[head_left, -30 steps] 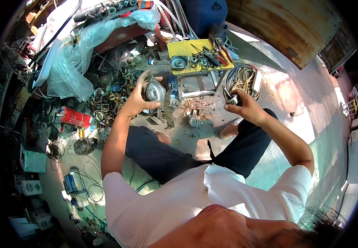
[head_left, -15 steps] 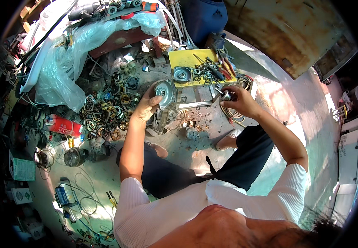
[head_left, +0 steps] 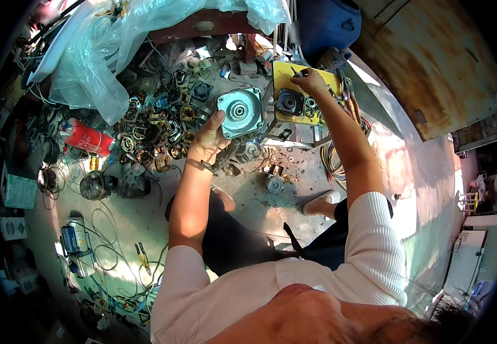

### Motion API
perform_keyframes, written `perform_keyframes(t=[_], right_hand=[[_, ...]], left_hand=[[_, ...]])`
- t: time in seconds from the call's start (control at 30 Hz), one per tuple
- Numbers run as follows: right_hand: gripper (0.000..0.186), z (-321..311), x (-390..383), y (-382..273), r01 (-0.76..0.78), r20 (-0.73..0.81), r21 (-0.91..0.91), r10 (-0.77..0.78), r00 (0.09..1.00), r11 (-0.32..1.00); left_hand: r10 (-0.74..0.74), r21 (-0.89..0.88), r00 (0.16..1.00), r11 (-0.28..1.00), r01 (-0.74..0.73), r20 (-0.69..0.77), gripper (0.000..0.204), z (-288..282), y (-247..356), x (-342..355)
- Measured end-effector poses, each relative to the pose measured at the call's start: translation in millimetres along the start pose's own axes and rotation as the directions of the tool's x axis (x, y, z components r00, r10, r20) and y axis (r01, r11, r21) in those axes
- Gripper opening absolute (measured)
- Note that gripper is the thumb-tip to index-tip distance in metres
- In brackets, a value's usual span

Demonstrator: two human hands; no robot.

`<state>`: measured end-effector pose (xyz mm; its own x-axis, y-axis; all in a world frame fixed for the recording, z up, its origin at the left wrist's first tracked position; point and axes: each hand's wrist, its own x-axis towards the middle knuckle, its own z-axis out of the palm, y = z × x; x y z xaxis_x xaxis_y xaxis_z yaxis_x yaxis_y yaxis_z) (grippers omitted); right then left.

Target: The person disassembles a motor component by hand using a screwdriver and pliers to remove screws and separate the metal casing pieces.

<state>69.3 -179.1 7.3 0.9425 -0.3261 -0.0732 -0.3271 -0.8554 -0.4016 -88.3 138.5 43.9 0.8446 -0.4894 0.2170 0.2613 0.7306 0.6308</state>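
Observation:
My left hand [head_left: 208,136] grips a squarish grey metal motor end cover [head_left: 248,121] by its edge. The cover's round recessed face, with a bearing seat at the middle, is turned up toward me. My right hand [head_left: 312,83] reaches over the far part of a small yellow-topped table [head_left: 284,71]. Its fingers are pinched together, with a dark bit at their tips too small to name. Below that hand, a second, darker end cover [head_left: 289,102] lies on the tabletop beside several metal rings [head_left: 310,104]. My right forearm hides some of the things there.
Left of the table, motor windings and scrap parts [head_left: 159,129] are heaped on the floor. A red cylinder [head_left: 88,137] lies beside them. Behind stand a plastic-draped bench [head_left: 96,74] and a blue barrel [head_left: 328,28]. Coiled cables [head_left: 333,160] hang right of the table.
My right hand has moved from the table's near right side to its far part. My left hand has raised the end cover and turned its face toward me. The view has shifted.

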Motion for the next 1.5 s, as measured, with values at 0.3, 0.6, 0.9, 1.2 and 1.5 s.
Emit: perform_keyframes(t=[0.3, 0.6, 0.9, 1.2, 1.5], right_hand=[[0.062, 2.7, -15.1, -19.4, 0.027, -0.014, -0.241, -0.032, 0.999, 0.970], [0.057, -12.9, -31.5, -2.5, 0.126, -0.093, -0.066, -0.132, 0.987, 0.990], [0.050, -35.2, -143.9, 48.1, 0.392, -0.048, 0.285, -0.396, 0.917, 0.874], [0.051, -16.7, -249.1, 146.5, 0.056, 0.079, 0.597, -0.128, 0.989, 0.800], [0.037, -82.9, -323.1, 95.8, 0.060, -0.024, 0.984, -0.211, 0.977, 0.167]], left_hand=[[-0.013, 0.077, 0.987, 0.997, 0.000, 0.163, 0.108, -10.9, 4.8, 5.5], [-0.053, 0.152, 0.983, 0.988, 0.026, 0.178, 0.117, 0.9, 8.5, -2.4], [-0.092, 0.254, 0.956, 0.967, 0.019, 0.279, 0.124, -3.8, 11.0, -11.8], [-0.205, 0.279, 0.908, 0.955, 0.104, 0.364, 0.130, 23.9, 12.0, -16.5], [-0.240, 0.359, 0.882, 0.929, 0.088, 0.405, 0.128, 27.5, 3.7, -12.0]])
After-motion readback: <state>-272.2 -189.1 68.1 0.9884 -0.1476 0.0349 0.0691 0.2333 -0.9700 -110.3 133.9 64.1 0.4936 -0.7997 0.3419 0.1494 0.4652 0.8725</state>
